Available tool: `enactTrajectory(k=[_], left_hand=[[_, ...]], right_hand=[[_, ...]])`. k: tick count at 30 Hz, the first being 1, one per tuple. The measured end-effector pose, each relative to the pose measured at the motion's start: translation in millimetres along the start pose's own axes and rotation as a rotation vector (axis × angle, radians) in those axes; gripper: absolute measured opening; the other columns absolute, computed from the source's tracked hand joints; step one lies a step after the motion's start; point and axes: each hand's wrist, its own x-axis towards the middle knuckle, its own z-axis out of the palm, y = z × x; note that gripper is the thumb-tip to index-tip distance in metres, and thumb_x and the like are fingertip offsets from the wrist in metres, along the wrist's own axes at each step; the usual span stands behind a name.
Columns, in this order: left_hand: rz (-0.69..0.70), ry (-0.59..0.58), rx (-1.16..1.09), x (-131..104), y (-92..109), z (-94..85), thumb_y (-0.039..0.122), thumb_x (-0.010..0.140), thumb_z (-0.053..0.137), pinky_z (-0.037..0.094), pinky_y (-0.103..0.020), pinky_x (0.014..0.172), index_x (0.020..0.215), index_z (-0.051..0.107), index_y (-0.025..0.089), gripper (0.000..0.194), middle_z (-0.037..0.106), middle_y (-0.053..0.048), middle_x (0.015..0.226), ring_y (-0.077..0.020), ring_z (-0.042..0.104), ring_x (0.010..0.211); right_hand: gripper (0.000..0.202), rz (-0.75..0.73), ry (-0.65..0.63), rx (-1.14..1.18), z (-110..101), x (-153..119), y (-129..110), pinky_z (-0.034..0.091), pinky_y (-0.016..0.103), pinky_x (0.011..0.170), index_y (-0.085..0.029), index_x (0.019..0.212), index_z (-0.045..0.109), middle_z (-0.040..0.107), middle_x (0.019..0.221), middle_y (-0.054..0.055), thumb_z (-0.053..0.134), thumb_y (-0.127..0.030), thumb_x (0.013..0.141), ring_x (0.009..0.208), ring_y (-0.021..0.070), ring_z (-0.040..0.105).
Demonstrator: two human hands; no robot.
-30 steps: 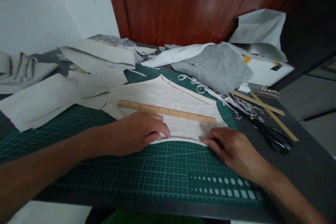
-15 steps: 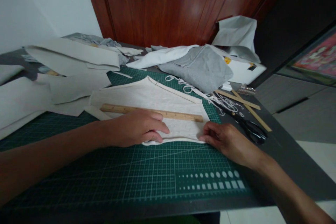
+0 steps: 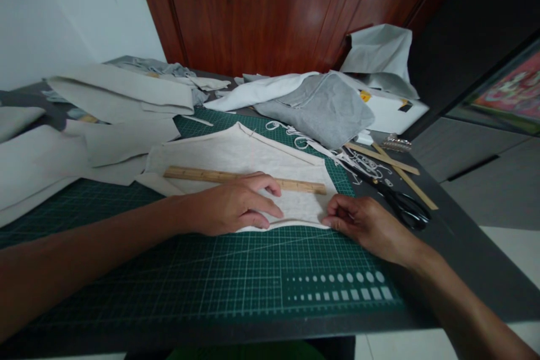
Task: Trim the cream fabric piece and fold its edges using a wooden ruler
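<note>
A cream piece of fabric (image 3: 211, 149) with folded edges lies flat on the green cutting mat (image 3: 219, 281). Across its middle rests a wooden ruler (image 3: 194, 174), partly covered by my left hand. My left hand (image 3: 240, 202) lies on the fabric near its front edge, fingers spread and pointing right. At the fabric's front right corner, my right hand (image 3: 363, 219) pinches the edge between thumb and curled fingers. A pin-like mark shows near the fabric's top point.
Black-handled scissors (image 3: 405, 208) and two wooden strips (image 3: 400, 169) lie to the right, beside tangled white cord (image 3: 367, 166). Grey cloth (image 3: 320, 107) and a white box (image 3: 415, 115) stand behind. Large cream fabric pieces (image 3: 42, 152) cover the left side.
My left hand has slid slightly right along the fabric, and its fingers have spread wider. My right hand stays at the corner.
</note>
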Motion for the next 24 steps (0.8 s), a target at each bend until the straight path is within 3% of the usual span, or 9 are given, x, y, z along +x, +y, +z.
enactTrajectory(k=[4, 8, 15, 18, 20, 22, 24], left_hand=[[-0.01, -0.068, 0.007, -1, -2, -3.3, 0.029, 0.105, 0.066, 0.031, -0.046, 0.125, 0.131, 0.077, 0.032, 0.029, 0.055, -0.01, 0.158, -0.0272, 0.054, 0.144], [-0.011, -0.146, 0.052, -2, -2, -6.4, 0.034, 0.106, 0.065, 0.019, -0.059, 0.127, 0.14, 0.07, 0.039, 0.035, 0.047, -0.008, 0.168, -0.0309, 0.045, 0.153], [0.084, -0.181, 0.101, 0, -2, -3.7, 0.036, 0.108, 0.058, 0.017, -0.054, 0.129, 0.148, 0.063, 0.04, 0.041, 0.036, -0.008, 0.174, -0.0286, 0.034, 0.161], [0.076, -0.195, 0.115, 0, -2, -2.2, 0.036, 0.109, 0.056, 0.014, -0.056, 0.131, 0.15, 0.061, 0.041, 0.041, 0.031, -0.007, 0.176, -0.0272, 0.03, 0.163], [0.069, -0.202, 0.119, -1, -2, -1.6, 0.036, 0.109, 0.055, 0.012, -0.057, 0.131, 0.15, 0.061, 0.041, 0.041, 0.03, -0.007, 0.177, -0.027, 0.027, 0.164], [0.067, -0.197, 0.118, -2, -2, -1.2, 0.035, 0.11, 0.055, 0.015, -0.057, 0.131, 0.15, 0.061, 0.041, 0.041, 0.03, -0.007, 0.177, -0.0271, 0.025, 0.165], [0.069, -0.182, 0.121, -3, -2, -0.5, 0.036, 0.109, 0.056, 0.023, -0.056, 0.128, 0.149, 0.062, 0.041, 0.041, 0.031, -0.007, 0.177, -0.0291, 0.026, 0.164]], right_hand=[[0.03, 0.027, -0.024, 0.044, -1, -1, -3, 0.033, 0.028, 0.054, -0.022, 0.085, 0.062, 0.051, 0.068, -0.005, 0.064, -0.045, 0.103, 0.061, 0.0137, 0.044], [0.03, 0.031, -0.014, 0.063, 0, -1, -2, 0.035, 0.027, 0.054, -0.022, 0.084, 0.062, 0.051, 0.069, -0.004, 0.065, -0.045, 0.102, 0.061, 0.0138, 0.044], [0.021, 0.032, -0.122, -0.025, -14, 10, -15, 0.039, 0.027, 0.055, -0.022, 0.088, 0.068, 0.06, 0.069, -0.003, 0.067, -0.04, 0.099, 0.061, 0.0143, 0.053], [0.015, -0.058, -0.108, -0.16, -22, 30, -29, 0.037, 0.027, 0.056, -0.021, 0.094, 0.071, 0.061, 0.067, -0.003, 0.066, -0.035, 0.099, 0.059, 0.0143, 0.053], [0.017, -0.153, -0.001, -0.2, -22, 50, -37, 0.037, 0.028, 0.058, -0.019, 0.106, 0.073, 0.064, 0.07, -0.002, 0.063, -0.032, 0.101, 0.059, 0.0149, 0.054], [0.025, -0.216, 0.064, -0.217, -16, 75, -45, 0.039, 0.028, 0.061, -0.017, 0.12, 0.073, 0.07, 0.078, 0.002, 0.061, -0.03, 0.103, 0.064, 0.0163, 0.058], [0.029, -0.221, 0.056, -0.246, -8, 99, -50, 0.038, 0.029, 0.062, -0.016, 0.126, 0.072, 0.07, 0.074, 0.001, 0.064, -0.029, 0.102, 0.063, 0.0171, 0.057]])
